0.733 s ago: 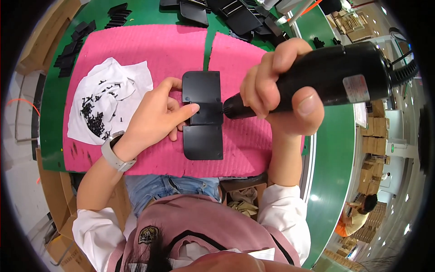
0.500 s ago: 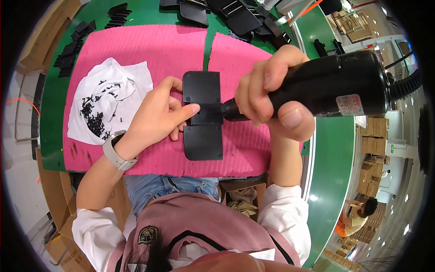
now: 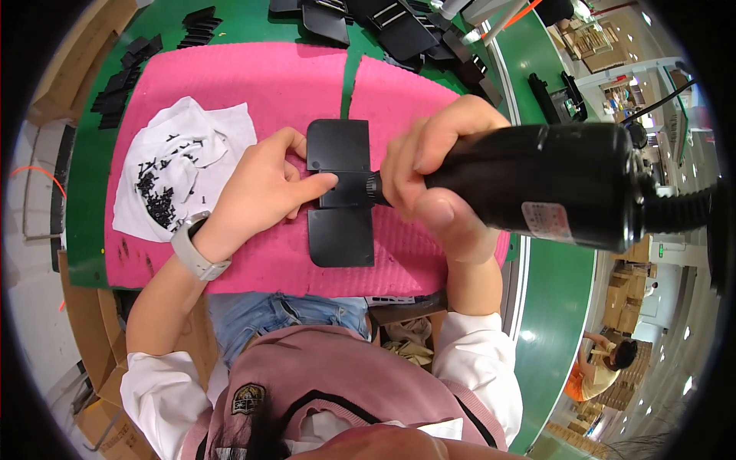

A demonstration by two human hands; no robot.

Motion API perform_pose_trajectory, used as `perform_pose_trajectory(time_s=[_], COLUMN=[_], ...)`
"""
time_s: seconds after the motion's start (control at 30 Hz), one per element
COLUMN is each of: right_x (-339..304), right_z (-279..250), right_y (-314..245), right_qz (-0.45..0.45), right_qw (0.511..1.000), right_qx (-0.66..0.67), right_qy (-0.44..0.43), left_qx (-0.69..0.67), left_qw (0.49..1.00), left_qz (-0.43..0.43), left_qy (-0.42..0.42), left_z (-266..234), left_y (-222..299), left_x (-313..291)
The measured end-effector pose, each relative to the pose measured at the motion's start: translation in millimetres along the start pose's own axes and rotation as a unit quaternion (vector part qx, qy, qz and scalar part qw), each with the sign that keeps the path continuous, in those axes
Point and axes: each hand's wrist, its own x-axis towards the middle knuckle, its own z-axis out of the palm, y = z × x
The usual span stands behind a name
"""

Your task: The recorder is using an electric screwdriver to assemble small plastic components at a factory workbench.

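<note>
A black plastic part (image 3: 341,234) with two wider flaps joined by a narrow middle lies on the pink foam mat (image 3: 230,77). My left hand (image 3: 264,188) grips its left edge, thumb on top of the middle piece and fingers around the side. In my right hand (image 3: 441,172) is a thick black electric screwdriver (image 3: 529,169), its ribbed nose against or just over the right side of that middle piece. The bit's tip is hidden. Left of my left hand, several small black screws (image 3: 159,201) rest on a crumpled white cloth (image 3: 230,126).
More black plastic parts (image 3: 399,31) are heaped at the far edge of the green table (image 3: 253,23). Small black pieces (image 3: 115,100) lie in rows at the far left. A black ribbed cable (image 3: 678,211) trails right from the screwdriver. A co-worker (image 3: 602,368) sits at the right.
The screwdriver's rear end has swung nearer to me, and its nose has shifted slightly left. My left hand keeps its hold on the black plastic part.
</note>
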Motion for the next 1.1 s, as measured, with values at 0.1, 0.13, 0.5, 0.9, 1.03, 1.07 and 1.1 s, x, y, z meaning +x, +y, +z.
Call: perform_pose_trajectory(time_s=[0.1,0.13,0.5,0.9,1.03,1.07,1.1], right_x=[1.8,0.9,9.8,9.3,8.1,7.8,7.5], right_z=[8.3,8.6,14.9,5.1,5.4,5.6,5.3], right_y=[2.7,1.3,15.4,23.4,23.0,20.9,17.5], right_qz=[-0.024,-0.037,-0.17,-0.154,-0.158,-0.158,-0.164], right_qw=[0.999,0.998,0.98,0.978,0.975,0.975,0.975], right_qx=[-0.006,0.037,0.061,0.129,0.144,0.144,0.142], right_qy=[-0.027,-0.018,-0.084,-0.063,-0.055,-0.056,-0.045], left_qx=[0.085,0.145,-0.456,-0.415,-0.38,-0.379,-0.336], left_qw=[0.989,0.975,0.875,0.889,0.909,0.91,0.931], left_qz=[0.086,0.115,0.046,0.044,0.049,0.05,0.042], left_qy=[0.08,0.12,-0.154,-0.19,-0.163,-0.162,-0.138], left_z=[-2.2,-2.0,1.8,1.1,0.1,-0.4,-0.9], left_y=[-1.7,-0.6,0.8,4.6,6.4,6.3,5.9], left_x=[-6.9,-8.5,-11.2,-14.8,-16.9,-17.2,-17.2])
